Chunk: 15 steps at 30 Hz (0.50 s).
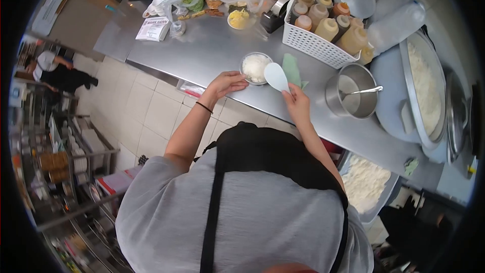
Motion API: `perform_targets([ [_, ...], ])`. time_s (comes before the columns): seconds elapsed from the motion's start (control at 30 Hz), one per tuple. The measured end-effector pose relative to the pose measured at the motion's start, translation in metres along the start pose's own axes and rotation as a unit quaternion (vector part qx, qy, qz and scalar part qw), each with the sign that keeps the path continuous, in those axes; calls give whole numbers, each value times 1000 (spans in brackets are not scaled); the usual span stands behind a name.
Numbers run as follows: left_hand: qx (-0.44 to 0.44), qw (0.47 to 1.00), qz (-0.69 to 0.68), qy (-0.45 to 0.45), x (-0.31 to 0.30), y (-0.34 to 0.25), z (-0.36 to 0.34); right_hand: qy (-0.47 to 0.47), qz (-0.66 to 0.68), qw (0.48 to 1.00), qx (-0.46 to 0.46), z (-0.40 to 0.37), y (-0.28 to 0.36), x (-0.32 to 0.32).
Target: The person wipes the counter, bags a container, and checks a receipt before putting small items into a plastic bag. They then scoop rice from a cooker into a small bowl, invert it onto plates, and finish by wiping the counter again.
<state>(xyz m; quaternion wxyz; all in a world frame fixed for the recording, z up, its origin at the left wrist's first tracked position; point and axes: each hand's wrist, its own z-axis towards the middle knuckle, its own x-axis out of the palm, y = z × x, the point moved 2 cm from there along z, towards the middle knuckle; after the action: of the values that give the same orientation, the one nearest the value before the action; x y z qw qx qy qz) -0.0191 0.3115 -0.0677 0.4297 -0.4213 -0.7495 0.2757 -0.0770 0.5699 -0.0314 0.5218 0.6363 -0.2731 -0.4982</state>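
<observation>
A small round bowl (pixel 244 73) filled with white rice (pixel 255 67) rests near the front edge of the steel counter. The fingers of my left hand (pixel 228 84) lie against the bowl's left side, gripping it at the rim. My right hand (pixel 297 103) is closed round the handle of a pale rice paddle (pixel 276 77). The paddle's broad head overlaps the bowl's right rim in this view. Just behind the paddle lies a green cloth (pixel 292 69).
A white basket (pixel 319 49) of sauce bottles stands behind; a metal pot (pixel 333 82) with a spoon is to the right. Farther right, a large tub (pixel 411 65) contains rice. Bagged ingredients (pixel 194 1) line the counter's back. Another person (pixel 50 68) is at far left.
</observation>
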Motion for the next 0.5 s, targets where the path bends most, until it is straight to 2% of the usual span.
perform_targets([
  [0.07, -34, 984, 169, -34, -4, -27, -6, -13, -43, 999, 28, 7, 8, 30],
  [0.1, -15, 971, 234, -50, -3, -38, 0, -36, -36, 999, -10, 9, 5, 45],
  [0.13, -22, 971, 237, -38, -1, -45, 11, -59, -31, 997, -48, 10, 8, 54],
  [0.17, 5, 947, 320, -25, 4, -53, 23, -69, -35, 996, -41, 11, 8, 60],
  [0.2, 33, 917, 398, -10, 8, -60, 36, -83, -80, 991, -71, 12, 11, 63],
  [0.23, 31, 916, 400, 1, 8, -62, 50, -95, -125, 982, -102, 13, 14, 66],
  [0.3, 37, 842, 537, 44, 13, -66, 71, -102, -166, 973, -124, 16, 17, 69],
  [0.33, 35, 843, 535, 50, 15, -69, 77, -99, -201, 963, -152, 18, 18, 71],
  [0.43, -17, 829, 552, 88, 20, -73, 87, -66, -254, 957, -123, 19, 19, 73],
  [0.5, -33, 790, 603, 105, 24, -74, 93, -51, -273, 954, -110, 22, 24, 74],
])
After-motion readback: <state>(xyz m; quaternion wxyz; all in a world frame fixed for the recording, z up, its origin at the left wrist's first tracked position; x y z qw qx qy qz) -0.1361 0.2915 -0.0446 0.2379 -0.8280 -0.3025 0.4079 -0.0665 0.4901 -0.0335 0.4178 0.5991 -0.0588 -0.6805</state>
